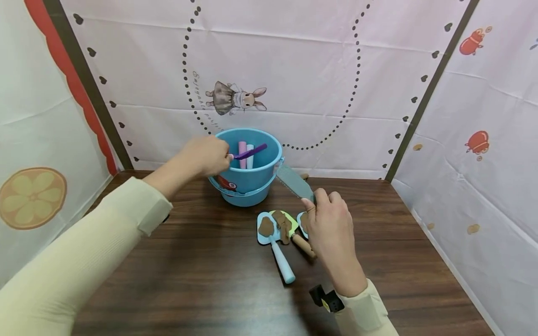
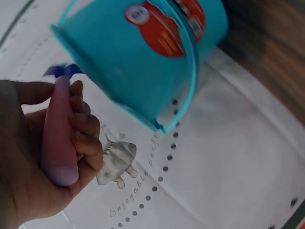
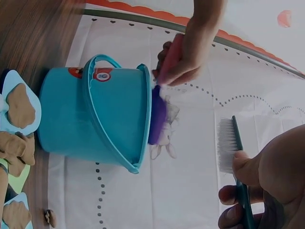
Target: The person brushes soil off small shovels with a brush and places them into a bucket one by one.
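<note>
My left hand [image 1: 210,154] grips the pink handle [image 2: 59,133] of a toy shovel, its purple blade [image 3: 158,114] over the mouth of a blue bucket [image 1: 262,173]. Inside the bucket stand a pink handle [image 1: 242,151] and a light blue handle [image 1: 250,156]. To the right of the bucket, my right hand [image 1: 329,226] holds a dark green brush [image 1: 295,182] by its handle, thumb pressed near the head. White bristles [image 3: 227,143] show along the brush's side in the right wrist view.
On the brown wooden table [image 1: 201,280] lie a light blue shovel [image 1: 282,261], a green shovel with a wooden handle [image 1: 303,246] and another blue-edged blade [image 1: 300,218] partly behind my right hand. Brown clumps [image 1: 266,226] lie on them. Printed cloth walls [image 1: 294,70] enclose the table.
</note>
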`<state>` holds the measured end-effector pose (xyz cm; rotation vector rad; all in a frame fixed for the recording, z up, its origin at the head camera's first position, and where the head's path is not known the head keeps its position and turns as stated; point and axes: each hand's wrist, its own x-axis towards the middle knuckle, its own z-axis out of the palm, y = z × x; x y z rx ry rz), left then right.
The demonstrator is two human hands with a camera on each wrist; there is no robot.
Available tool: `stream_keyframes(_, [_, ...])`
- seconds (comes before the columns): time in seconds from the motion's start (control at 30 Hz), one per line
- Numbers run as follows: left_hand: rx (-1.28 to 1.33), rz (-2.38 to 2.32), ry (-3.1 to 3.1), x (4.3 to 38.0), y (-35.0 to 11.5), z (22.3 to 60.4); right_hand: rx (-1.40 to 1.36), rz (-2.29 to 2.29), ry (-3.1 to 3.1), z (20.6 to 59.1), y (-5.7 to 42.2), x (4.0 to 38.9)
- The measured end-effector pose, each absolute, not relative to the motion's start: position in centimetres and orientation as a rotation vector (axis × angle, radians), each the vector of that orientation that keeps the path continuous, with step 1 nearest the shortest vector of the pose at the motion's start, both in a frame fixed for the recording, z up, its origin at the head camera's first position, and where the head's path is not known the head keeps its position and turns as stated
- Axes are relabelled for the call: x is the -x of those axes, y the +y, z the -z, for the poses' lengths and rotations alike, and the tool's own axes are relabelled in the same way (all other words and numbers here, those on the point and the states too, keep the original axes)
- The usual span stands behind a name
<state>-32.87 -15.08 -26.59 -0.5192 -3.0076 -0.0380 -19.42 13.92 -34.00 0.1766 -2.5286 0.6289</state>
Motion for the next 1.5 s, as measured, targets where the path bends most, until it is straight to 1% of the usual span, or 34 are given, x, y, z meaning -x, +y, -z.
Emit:
stream_keyframes(0.17, [0.594, -0.370, -3.024, 35.0, -14.6, 26.2, -0.167, -0.643, -2.549, 33.8, 13.9, 19.2])
stream_keyframes(0.37, [0.803, -0.643, -2.983, 36.6, -14.1, 25.8, -0.181, -0.660, -2.534, 33.6, 13.8, 19.0])
stream_keyframes(0.47, [0.863, -0.734, -2.952, 37.3, -13.8, 25.7, -0.188, -0.661, -2.532, 33.6, 13.7, 19.0])
stream_keyframes(0.83, [0.813, -0.717, -3.018, 38.8, -12.9, 26.6, -0.197, -0.671, -2.529, 33.6, 14.0, 19.1])
stream_keyframes(1.5, [0.769, -0.632, -2.972, 39.5, -13.7, 27.2, -0.228, -0.667, -2.509, 33.8, 13.8, 19.1])
